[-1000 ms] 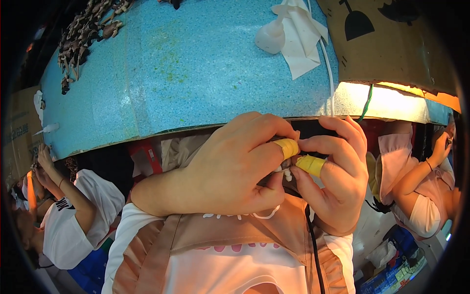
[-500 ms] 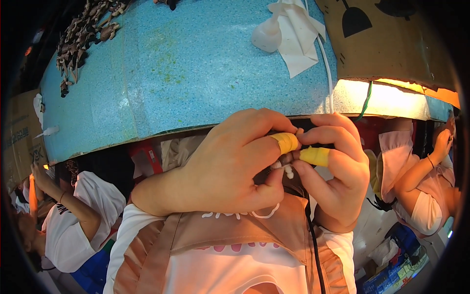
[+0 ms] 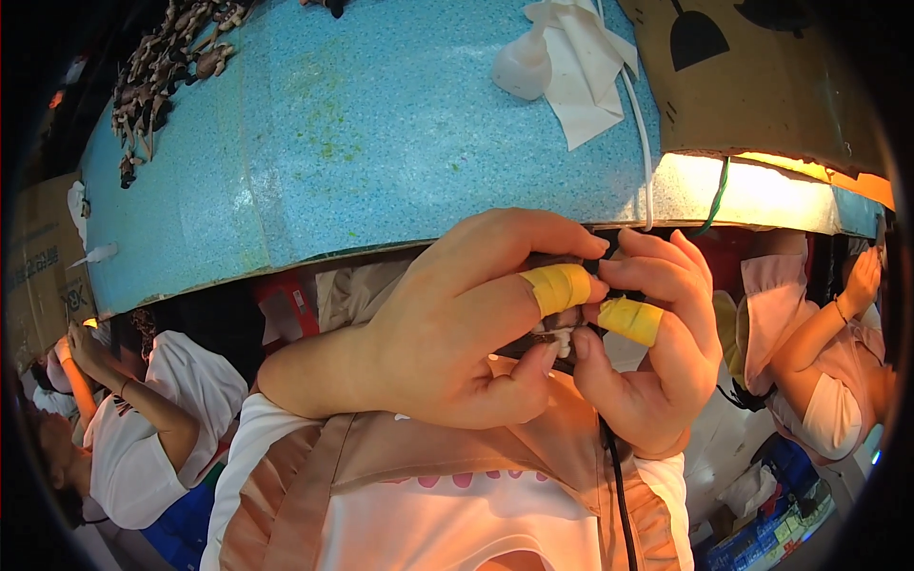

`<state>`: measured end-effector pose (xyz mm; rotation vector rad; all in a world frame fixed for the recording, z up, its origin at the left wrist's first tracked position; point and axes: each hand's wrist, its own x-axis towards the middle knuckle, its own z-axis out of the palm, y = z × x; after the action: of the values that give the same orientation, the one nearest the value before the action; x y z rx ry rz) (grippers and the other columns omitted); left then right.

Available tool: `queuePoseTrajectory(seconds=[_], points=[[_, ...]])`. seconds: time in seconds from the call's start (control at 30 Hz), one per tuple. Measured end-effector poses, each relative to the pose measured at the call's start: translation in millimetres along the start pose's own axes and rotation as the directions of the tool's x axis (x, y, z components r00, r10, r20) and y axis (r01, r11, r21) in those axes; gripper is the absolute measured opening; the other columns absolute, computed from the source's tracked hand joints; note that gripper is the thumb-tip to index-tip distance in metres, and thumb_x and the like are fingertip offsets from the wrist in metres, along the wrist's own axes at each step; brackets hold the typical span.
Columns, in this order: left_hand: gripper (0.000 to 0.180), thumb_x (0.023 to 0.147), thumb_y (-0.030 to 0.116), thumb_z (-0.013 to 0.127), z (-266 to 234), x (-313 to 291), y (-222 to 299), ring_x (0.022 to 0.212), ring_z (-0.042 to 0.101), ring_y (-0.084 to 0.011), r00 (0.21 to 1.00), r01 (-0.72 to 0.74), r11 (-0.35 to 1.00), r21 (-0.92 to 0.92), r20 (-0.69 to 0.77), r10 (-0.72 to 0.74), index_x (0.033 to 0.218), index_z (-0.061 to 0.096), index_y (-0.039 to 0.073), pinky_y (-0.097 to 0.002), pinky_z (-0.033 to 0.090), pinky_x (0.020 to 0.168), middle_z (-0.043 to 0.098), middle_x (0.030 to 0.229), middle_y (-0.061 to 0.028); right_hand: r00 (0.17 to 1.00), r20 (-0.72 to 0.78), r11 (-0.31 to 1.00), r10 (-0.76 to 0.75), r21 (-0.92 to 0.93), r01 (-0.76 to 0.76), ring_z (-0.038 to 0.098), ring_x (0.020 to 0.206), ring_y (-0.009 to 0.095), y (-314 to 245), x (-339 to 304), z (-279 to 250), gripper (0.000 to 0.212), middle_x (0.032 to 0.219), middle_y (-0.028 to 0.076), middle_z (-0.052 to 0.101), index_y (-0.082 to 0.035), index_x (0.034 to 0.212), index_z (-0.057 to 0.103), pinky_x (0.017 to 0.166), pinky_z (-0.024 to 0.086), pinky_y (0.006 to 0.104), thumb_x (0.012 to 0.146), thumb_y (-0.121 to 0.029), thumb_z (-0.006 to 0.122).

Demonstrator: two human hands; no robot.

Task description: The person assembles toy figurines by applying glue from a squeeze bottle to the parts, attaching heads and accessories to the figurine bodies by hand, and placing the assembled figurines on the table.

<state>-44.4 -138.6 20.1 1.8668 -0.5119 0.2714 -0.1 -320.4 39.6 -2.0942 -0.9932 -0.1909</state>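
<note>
Pinching small brown-white piece (image 3: 565,337): left hand (image 3: 462,333) and right hand (image 3: 662,343), both curled nearly closed.

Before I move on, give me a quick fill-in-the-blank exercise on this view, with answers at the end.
1. The left hand and right hand hold a small piece between them, and both wear ____ tape.
2. The table has a ____ top.
3. The pile of small figures lies toward the picture's upper ____ corner.
4. The wire hanging below the cardboard box is ____.

Missing words: yellow; blue; left; green.
</note>
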Motion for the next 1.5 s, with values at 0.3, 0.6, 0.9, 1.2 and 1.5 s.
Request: queuePoseTrajectory(seconds=[0.3, 0.6, 0.9, 1.2, 1.5], points=[[0.029, 0.072, 0.007, 0.057, 1, -1, 0, 0.086, 0.059, -0.0262, 0.998, 0.063, 0.996, -0.061, 0.030, -0.061, 0.099, 0.058, -0.005, -0.0314, 0.051, 0.072, 0.051, 0.110, -0.0222, 1.000, -0.023, 0.999, 0.019, 0.031, -0.018, 0.063, 0.084, 0.029, 0, -5, 4, 0.024, 0.086, 0.011, 0.063, -0.004, 0.067, 0.051, 0.086, 0.040, 0.0445, 0.055, -0.008, 0.072], [0.032, 0.065, 0.003, 0.056, 6, -1, -3, 0.087, 0.060, -0.0245, 0.997, 0.081, 0.996, -0.046, -0.001, -0.081, 0.096, 0.060, -0.004, -0.0308, 0.051, 0.073, 0.055, 0.103, -0.0178, 0.997, -0.012, 0.993, 0.072, 0.092, -0.071, 0.060, 0.080, 0.027, 1, -5, 9, 0.026, 0.086, 0.011, 0.061, -0.003, 0.073, 0.053, 0.078, 0.044, 0.0403, 0.053, -0.007, 0.070], [0.028, 0.093, 0.018, 0.044, 2, 4, 0, 0.079, 0.056, -0.0122, 0.830, 0.539, 0.671, -0.509, 0.186, -0.526, 0.109, 0.054, -0.003, -0.0217, 0.045, 0.068, 0.056, 0.101, -0.0093, 0.961, -0.107, 0.839, 0.254, 0.519, -0.163, 0.057, 0.082, 0.026, 16, -13, 19, 0.038, 0.097, 0.014, 0.056, 0.001, 0.096, 0.057, 0.069, 0.048, 0.0319, 0.061, -0.003, 0.073], [0.048, 0.088, 0.012, 0.053, 0, 1, 13, 0.087, 0.055, -0.0108, 0.757, 0.586, 0.386, -0.713, 0.310, -0.576, 0.131, 0.033, 0.000, -0.0229, 0.046, 0.071, 0.054, 0.111, -0.0095, 0.976, -0.023, 0.956, 0.214, 0.211, -0.205, 0.050, 0.099, 0.030, 12, -12, 14, 0.065, 0.112, 0.017, 0.048, 0.003, 0.111, 0.054, 0.080, 0.045, 0.0364, 0.056, -0.018, 0.080], [0.066, 0.071, -0.003, 0.068, -11, 6, 20, 0.101, 0.054, -0.0152, 0.678, 0.704, 0.354, -0.615, 0.437, -0.591, 0.128, 0.035, 0.000, -0.0252, 0.043, 0.082, 0.052, 0.117, -0.0155, 0.982, 0.092, 0.870, 0.163, 0.456, -0.188, 0.054, 0.093, 0.028, 18, -14, 6, 0.065, 0.106, 0.019, 0.051, 0.007, 0.107, 0.053, 0.078, 0.047, 0.0353, 0.055, -0.020, 0.081]])
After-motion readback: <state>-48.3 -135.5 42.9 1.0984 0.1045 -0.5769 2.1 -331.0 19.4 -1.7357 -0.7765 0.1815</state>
